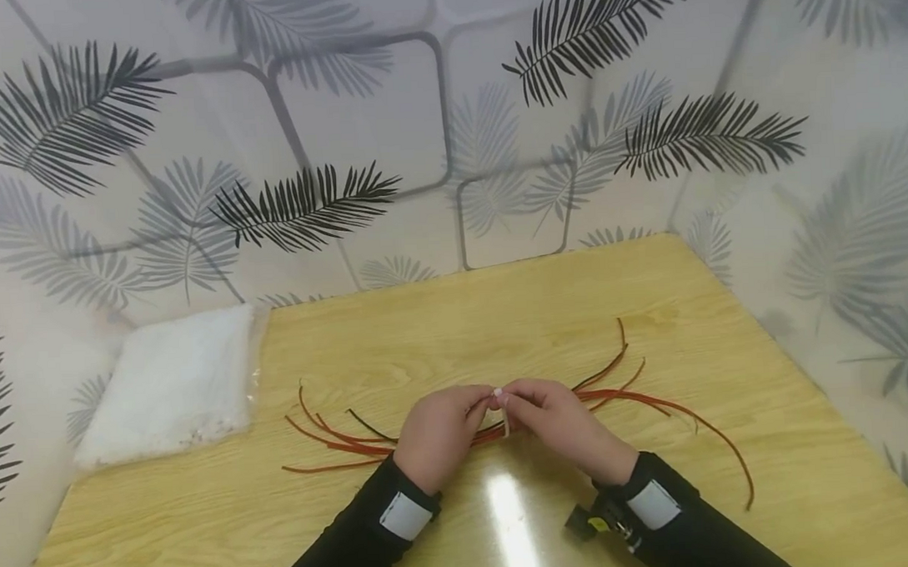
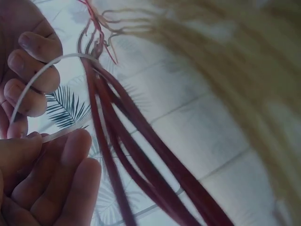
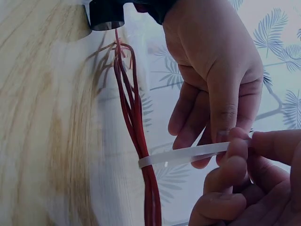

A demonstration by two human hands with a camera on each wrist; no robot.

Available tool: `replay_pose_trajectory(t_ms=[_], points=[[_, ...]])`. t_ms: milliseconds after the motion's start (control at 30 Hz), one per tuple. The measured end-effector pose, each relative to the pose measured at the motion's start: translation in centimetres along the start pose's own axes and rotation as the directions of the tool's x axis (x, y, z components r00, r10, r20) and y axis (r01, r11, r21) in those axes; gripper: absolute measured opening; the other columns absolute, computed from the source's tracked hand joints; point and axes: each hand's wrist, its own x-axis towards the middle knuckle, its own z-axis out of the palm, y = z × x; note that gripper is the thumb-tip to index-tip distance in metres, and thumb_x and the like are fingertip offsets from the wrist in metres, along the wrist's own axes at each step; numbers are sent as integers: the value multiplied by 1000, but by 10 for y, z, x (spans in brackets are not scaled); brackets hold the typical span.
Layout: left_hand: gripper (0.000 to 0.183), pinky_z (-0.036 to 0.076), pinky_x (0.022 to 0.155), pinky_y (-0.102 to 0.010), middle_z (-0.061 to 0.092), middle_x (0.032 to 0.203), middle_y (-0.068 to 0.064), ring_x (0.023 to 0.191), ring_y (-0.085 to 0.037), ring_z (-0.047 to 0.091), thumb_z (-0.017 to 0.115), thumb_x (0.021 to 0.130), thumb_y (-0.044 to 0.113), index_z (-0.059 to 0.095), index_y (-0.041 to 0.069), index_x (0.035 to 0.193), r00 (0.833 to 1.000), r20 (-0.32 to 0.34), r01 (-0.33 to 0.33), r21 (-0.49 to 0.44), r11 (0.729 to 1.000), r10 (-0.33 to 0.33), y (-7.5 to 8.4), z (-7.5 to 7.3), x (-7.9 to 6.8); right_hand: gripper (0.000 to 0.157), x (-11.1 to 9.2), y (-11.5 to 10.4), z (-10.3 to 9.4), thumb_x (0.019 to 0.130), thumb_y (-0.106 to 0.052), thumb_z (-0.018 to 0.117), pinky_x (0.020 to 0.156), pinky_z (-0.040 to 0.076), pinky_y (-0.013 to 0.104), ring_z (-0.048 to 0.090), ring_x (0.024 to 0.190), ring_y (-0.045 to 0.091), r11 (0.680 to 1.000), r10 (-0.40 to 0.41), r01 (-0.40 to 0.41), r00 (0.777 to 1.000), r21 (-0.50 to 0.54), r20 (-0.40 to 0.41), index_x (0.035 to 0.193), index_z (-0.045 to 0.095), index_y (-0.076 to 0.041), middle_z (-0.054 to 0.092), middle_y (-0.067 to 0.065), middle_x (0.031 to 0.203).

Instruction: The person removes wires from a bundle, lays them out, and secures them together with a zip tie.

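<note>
A white cable tie loops around a bundle of red and dark wires, with its strap leading away from them to my fingers. My left hand and right hand meet over the middle of the bundle, and both pinch the tie between thumb and fingers. In the left wrist view the cable tie arches from the wires to the fingertips. Where the tie's end meets its head is hidden by the fingers. Loose wire ends fan out on both sides of my hands.
A clear plastic bag of white material lies at the left of the wood-grain table. Behind the table stands a wall with a leaf pattern. A small black device sits by the right sleeve.
</note>
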Motion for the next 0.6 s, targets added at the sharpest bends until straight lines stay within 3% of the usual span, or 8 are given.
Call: replay_pose_trajectory(t_ms=[233, 600], points=[[19, 57, 74, -31, 75, 101, 2, 92, -12, 71, 65, 97, 20, 76, 15, 112, 996, -42, -79, 110, 991, 84, 5, 1, -1, 28, -3, 2, -1, 104, -25, 53, 71, 47, 31, 54, 79, 23, 999, -6, 6, 1000, 40, -18, 98, 69, -2, 58, 11, 82], [19, 57, 69, -30, 75, 96, 1, 86, -12, 71, 64, 97, 17, 76, 14, 112, 989, -62, -119, 184, 976, 132, 4, -1, -4, 32, -2, 2, 5, 104, -25, 52, 77, 48, 34, 54, 85, 20, 995, 6, -8, 1000, 104, 11, 96, 67, 2, 61, 16, 95]])
